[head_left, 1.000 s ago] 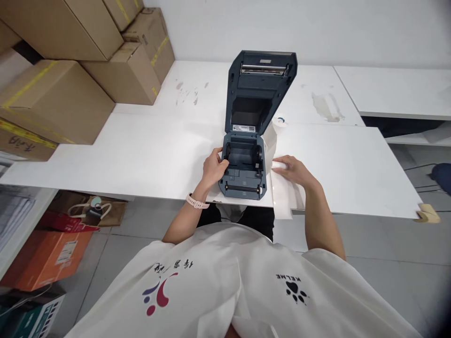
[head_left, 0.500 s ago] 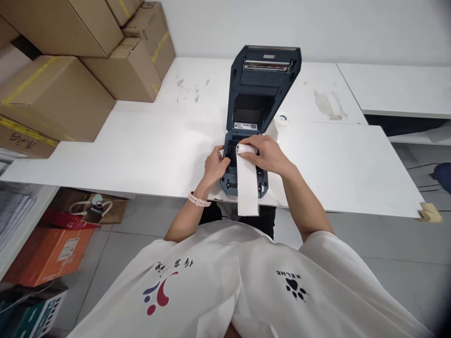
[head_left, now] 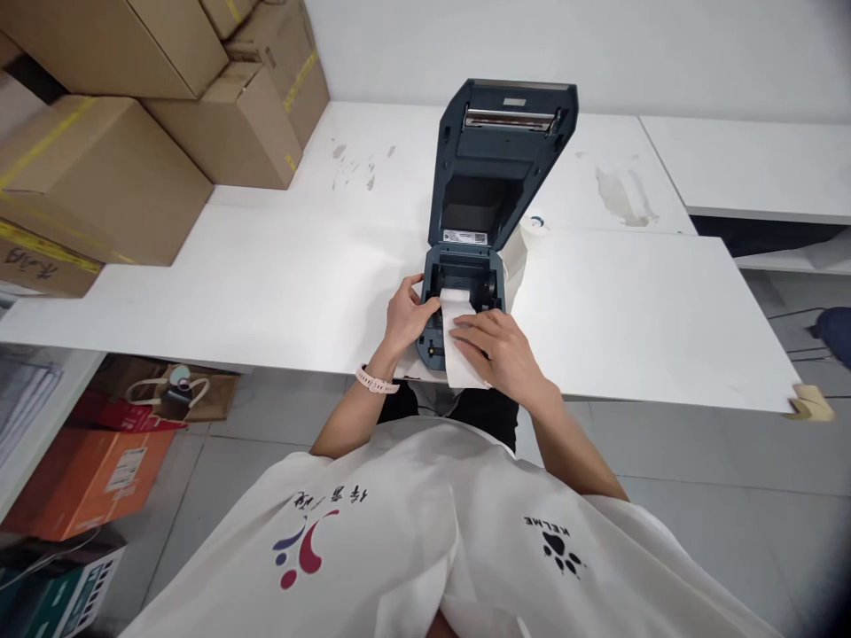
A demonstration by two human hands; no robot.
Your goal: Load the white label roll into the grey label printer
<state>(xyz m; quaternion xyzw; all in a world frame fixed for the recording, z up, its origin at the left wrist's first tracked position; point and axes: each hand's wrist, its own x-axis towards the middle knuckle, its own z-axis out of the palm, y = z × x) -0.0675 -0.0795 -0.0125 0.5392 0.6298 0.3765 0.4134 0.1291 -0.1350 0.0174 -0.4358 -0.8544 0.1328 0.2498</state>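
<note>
A dark blue label printer (head_left: 495, 168) stands on the white table (head_left: 279, 283) with its lid raised. A white paper roll (head_left: 456, 306) sits in its open bay, and the loose strip runs forward over the printer's front edge. My left hand (head_left: 405, 312), with a pale watch on the wrist, grips the left side of the printer base, thumb inside the bay. My right hand (head_left: 497, 353) lies flat on the paper strip, fingers stretched out, pressing it down on the printer's front.
Cardboard boxes (head_left: 106, 168) are stacked at the back left of the table. A second white roll (head_left: 532, 229) lies right of the printer. An orange box (head_left: 86, 478) and a bag (head_left: 179, 394) sit on the floor at left. Another white surface (head_left: 751, 168) is at right.
My right hand picked up the paper roll from the table at right, set it into the printer bay, then slid back to flatten the strip. My left hand stayed on the printer.
</note>
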